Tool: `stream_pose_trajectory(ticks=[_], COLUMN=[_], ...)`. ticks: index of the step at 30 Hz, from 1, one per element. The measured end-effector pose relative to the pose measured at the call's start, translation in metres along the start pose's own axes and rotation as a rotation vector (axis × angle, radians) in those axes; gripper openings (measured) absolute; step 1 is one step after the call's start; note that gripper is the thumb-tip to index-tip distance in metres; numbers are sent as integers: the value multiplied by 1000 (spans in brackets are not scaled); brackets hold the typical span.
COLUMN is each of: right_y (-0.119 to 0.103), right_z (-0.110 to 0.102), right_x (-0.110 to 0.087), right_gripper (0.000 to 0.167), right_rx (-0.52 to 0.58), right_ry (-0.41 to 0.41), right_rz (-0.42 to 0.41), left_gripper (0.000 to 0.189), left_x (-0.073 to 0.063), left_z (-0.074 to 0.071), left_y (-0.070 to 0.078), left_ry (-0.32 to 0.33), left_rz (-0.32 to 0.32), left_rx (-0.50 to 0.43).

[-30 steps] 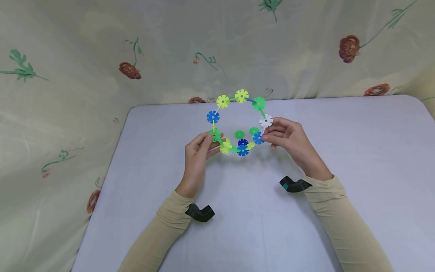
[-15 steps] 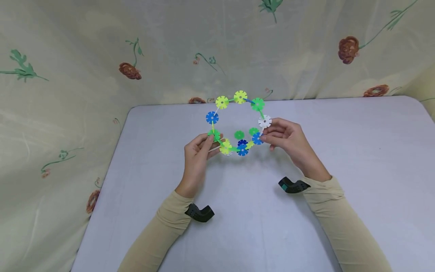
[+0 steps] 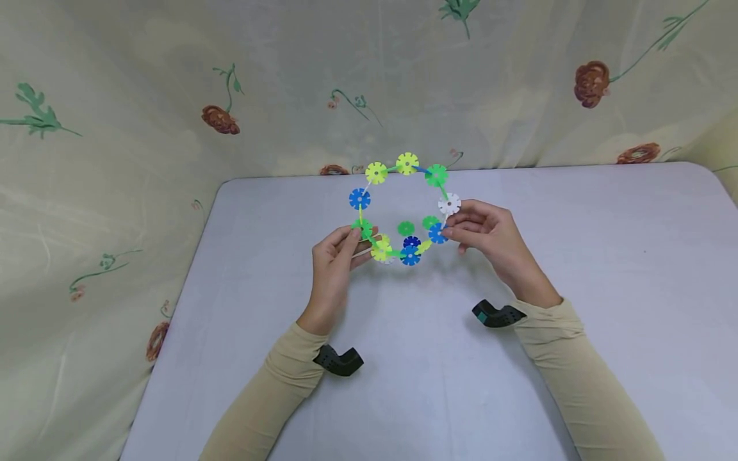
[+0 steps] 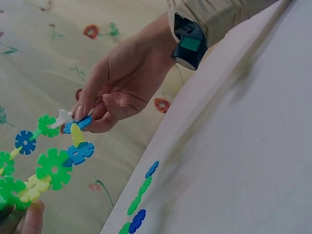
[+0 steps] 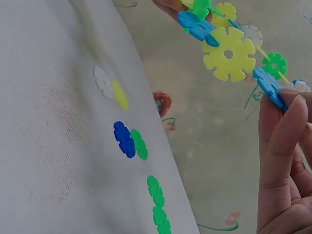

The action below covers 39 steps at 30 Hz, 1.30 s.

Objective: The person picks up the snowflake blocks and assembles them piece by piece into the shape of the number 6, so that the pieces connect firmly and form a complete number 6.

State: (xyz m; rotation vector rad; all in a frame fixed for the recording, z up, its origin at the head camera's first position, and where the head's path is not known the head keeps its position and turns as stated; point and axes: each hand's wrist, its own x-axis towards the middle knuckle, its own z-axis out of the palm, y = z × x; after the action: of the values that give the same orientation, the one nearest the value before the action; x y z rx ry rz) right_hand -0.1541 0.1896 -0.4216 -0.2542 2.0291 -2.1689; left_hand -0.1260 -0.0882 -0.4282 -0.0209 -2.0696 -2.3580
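Observation:
In the head view, a ring of interlocking snowflake discs (image 3: 407, 164) in yellow, green, blue and white is raised over the table, tilted toward the camera. The left hand (image 3: 334, 262) pinches a green disc at its lower left between thumb and fingers. On the opposite side the right hand (image 3: 490, 234) grips a blue disc (image 5: 268, 87) with thumb and fingertips, close to a white disc (image 3: 450, 204). The left wrist view shows the right hand across the ring, with left fingertips (image 4: 34, 217) at the lower left corner.
Several loose discs lie on the white table (image 3: 605, 288) beneath the ring, among them a green disc (image 3: 406, 228), a dark blue disc (image 5: 124, 139) and a white disc (image 5: 102, 82). A flower-printed cloth (image 3: 288, 83) hangs behind and at the left. Both wrists carry black camera mounts (image 3: 340, 360).
The ring and the right hand have shifted very slightly to the left over the last second. Both hands keep the same hold.

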Motion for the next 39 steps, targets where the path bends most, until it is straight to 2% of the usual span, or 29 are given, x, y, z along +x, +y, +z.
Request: stream_pose_trajectory(ticks=[4, 8, 11, 15, 20, 23, 29, 32, 35, 39], right_y=[1, 5, 10, 17, 20, 21, 19, 16, 12, 5], right_z=[1, 7, 16, 28, 35, 34, 29, 28, 30, 34], right_x=[0, 1, 1, 1, 0, 0, 1, 2, 2, 0], right_gripper=[24, 27, 31, 33, 32, 39, 54, 57, 56, 36], right_rx=[2, 3, -13, -37, -103, -122, -97, -130, -238, -468], right_ry=[7, 23, 23, 3, -3, 8, 81, 109, 175, 268], right_rz=[3, 15, 27, 20, 4, 18, 116, 127, 35, -227], left_gripper=[30, 31, 49, 67, 51, 39, 34, 35, 34, 34], left_x=[0, -2, -4, -6, -5, -3, -3, -4, -4, -4], left_z=[0, 2, 5, 10, 13, 14, 12, 11, 10, 10], left_y=[0, 0, -1, -3, -6, -7, -4, -3, -2, 0], left_ry=[-8, -42, -61, -42, -43, -49, -65, -80, -95, -106], left_rz=[-5, -18, -23, -24, -78, -110, -121, -120, -114, -107], left_rx=[0, 38, 91, 118, 21, -25, -26, -31, -41, -56])
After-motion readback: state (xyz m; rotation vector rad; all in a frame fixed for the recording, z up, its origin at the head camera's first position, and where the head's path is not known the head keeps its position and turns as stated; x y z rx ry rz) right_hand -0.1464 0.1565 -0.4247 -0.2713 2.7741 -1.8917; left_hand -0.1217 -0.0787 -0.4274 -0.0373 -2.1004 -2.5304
